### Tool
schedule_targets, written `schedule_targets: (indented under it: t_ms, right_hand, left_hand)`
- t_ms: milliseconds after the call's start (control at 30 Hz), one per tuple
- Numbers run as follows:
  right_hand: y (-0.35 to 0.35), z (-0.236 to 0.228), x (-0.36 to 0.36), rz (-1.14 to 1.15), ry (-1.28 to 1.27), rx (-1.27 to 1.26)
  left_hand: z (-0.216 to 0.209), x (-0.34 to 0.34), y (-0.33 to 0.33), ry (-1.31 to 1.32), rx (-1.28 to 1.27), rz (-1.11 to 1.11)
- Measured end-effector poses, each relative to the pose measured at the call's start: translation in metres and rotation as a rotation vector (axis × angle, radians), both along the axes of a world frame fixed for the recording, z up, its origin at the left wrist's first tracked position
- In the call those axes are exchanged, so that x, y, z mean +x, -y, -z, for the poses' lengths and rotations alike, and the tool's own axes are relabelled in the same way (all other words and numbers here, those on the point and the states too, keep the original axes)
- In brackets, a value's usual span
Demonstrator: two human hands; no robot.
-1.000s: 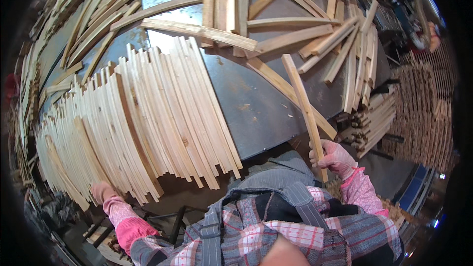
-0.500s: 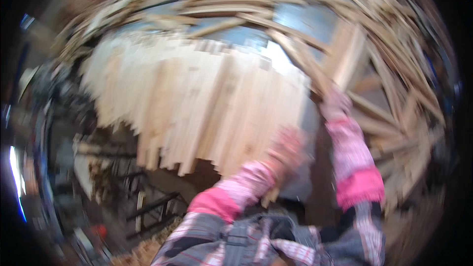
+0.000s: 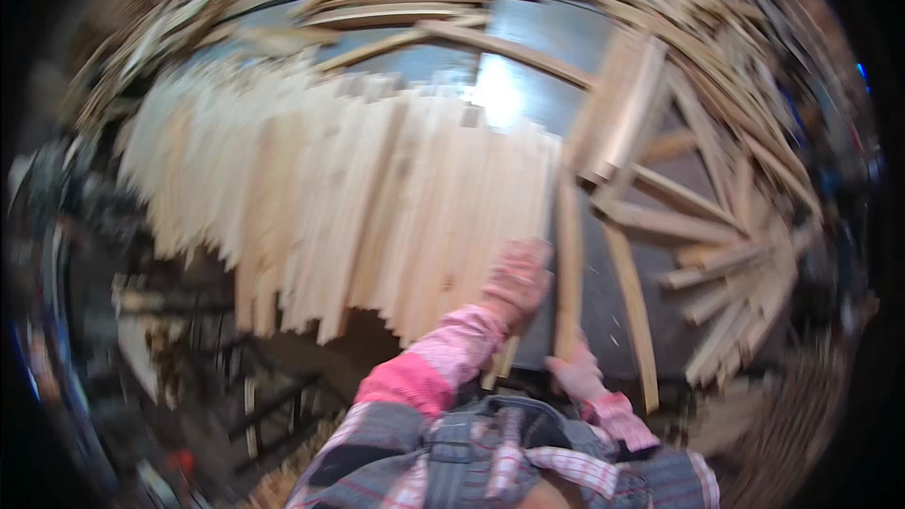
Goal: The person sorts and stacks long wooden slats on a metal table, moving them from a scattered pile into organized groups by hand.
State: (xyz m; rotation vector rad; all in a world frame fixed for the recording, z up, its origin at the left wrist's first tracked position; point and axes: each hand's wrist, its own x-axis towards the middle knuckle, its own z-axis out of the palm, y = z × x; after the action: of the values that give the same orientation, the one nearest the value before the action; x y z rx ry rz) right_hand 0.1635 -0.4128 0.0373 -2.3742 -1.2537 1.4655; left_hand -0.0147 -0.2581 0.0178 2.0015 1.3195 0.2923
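Nearest to me, at the lower edge, I see the plaid shirt (image 3: pixel 490 471) and the two pink-cuffed sleeves coming up from it. The right hand (image 3: pixel 577 375), in a pale pink glove, sits low at the table's near edge and is closed around the near end of a long wooden slat (image 3: pixel 567 264); the slat runs almost straight away from me, lying just beside the right edge of the laid-out row. The left hand (image 3: pixel 516 278), gloved the same, rests flat on the near ends of that row of slats (image 3: pixel 349 207), close to its right edge — fingers spread on the wood rather than clamped on anything, as far as the blur allows me to judge. The two hands are near each other but apart, left one farther up the table than the right.

The row itself is a broad fan of pale slats laid side by side, their near ends overhanging the table edge unevenly. A second loose slat (image 3: pixel 633 311) lies to the right of the held one, angled slightly. Beyond it, a disordered heap of slats (image 3: pixel 726 245) — crossed and stacked — fills the right side. The grey metal tabletop (image 3: pixel 528 57) shows bare between the piles farther back, and curved stacks of slats (image 3: pixel 424 0) line the far rim. The whole view is motion-blurred.
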Motion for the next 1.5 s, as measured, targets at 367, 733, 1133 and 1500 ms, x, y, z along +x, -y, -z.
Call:
schedule_targets:
  t_ms: [367, 733, 1133, 1500]
  right_hand:
    - [-0.214, -0.044, 0.042, -0.341, 0.286, 0.347]
    - [-0.462, 0.047, 0.009, -1.009, 1.039, 0.728]
    - [-0.356, 0.029, 0.221, -1.151, 0.687, 0.553]
    - [-0.341, -0.025, 0.279, -0.233, 0.523, 0.150]
  left_hand:
    - [0.005, 0.031, 0.003, -0.236, 0.305, -0.107]
    - [0.005, 0.038, 0.004, -0.208, 0.303, -0.166]
    - [0.020, 0.048, 0.014, -0.476, 0.410, -0.176]
    - [0.009, 0.234, -0.145, 0.182, 0.068, -0.509]
